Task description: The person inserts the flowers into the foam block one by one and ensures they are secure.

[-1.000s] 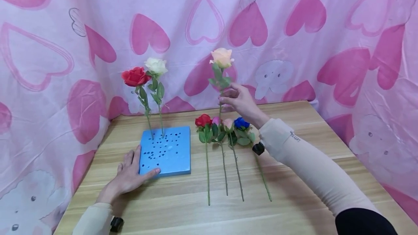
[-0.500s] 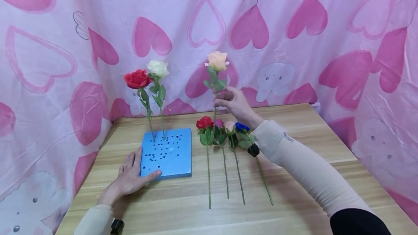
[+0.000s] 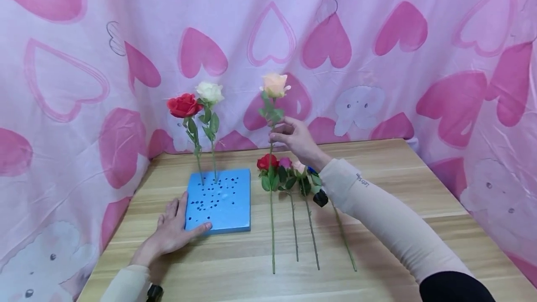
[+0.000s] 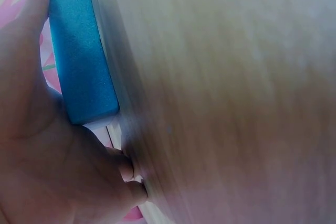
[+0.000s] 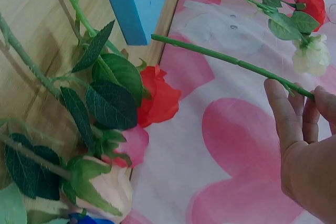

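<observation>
My right hand (image 3: 295, 139) pinches the stem of an upright peach rose (image 3: 274, 85) between thumb and fingers, above the table. In the right wrist view the stem's lower end (image 5: 173, 41) is free. My left hand (image 3: 172, 229) rests against the near left corner of a blue foam block (image 3: 235, 216) full of small holes. Its fingers lie along the left side, and its thumb lies on the near edge. A red rose (image 3: 184, 105) and a white rose (image 3: 209, 92) stand in the block's far part.
Right of the block, a red rose (image 3: 267, 162), a magenta rose (image 3: 285, 162), a pale pink rose (image 3: 299, 168) and a partly hidden blue rose (image 3: 311, 170) lie with stems pointing nearer. A pink heart-patterned cloth (image 3: 369, 8) hangs behind the wooden table (image 3: 235, 264).
My right hand has carried the peach rose left, from above the magenta rose to above the lying red rose. The left hand stays at the block. The head view has shifted slightly.
</observation>
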`<state>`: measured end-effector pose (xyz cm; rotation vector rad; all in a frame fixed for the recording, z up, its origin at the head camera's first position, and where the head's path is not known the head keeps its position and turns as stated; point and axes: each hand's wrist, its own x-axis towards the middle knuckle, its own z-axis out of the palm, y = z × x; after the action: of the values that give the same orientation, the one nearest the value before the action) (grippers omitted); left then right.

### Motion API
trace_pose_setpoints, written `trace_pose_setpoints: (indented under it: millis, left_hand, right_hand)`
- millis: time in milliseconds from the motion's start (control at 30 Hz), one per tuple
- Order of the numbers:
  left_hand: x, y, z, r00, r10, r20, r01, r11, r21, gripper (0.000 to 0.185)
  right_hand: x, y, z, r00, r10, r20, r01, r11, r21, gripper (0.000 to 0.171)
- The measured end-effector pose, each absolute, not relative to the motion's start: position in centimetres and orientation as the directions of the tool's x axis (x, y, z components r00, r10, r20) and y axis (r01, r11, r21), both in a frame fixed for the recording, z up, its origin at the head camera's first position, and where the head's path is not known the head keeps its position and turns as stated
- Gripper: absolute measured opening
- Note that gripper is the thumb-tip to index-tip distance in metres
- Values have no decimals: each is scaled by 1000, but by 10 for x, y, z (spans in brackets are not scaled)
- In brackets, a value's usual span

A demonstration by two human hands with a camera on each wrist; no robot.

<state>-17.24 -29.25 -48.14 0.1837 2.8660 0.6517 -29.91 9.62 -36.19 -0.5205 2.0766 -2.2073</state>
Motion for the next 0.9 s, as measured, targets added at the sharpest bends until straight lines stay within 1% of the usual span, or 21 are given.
trace_pose_setpoints:
  millis: [167,333,667,900]
  left_hand:
    - [-172,-292,-483,-972,159,-172,67,892,446,129]
    - [-174,-291,-484,-973,161,-167,72,894,442,129]
    - [-175,-295,-484,-977,160,-140,83,893,442,129]
    - [-173,-295,-481,-976,164,-143,85,892,444,128]
  right_hand:
    - [-303,85,-365,-939,-290,184,-167,-85,-982,34]
    - [-307,74,-368,-937,-307,169,-147,-91,-985,31]
    - [-316,44,-378,-919,-353,178,-148,-110,-983,40]
    - [-321,27,-380,-914,-364,176,-138,-129,-982,34]
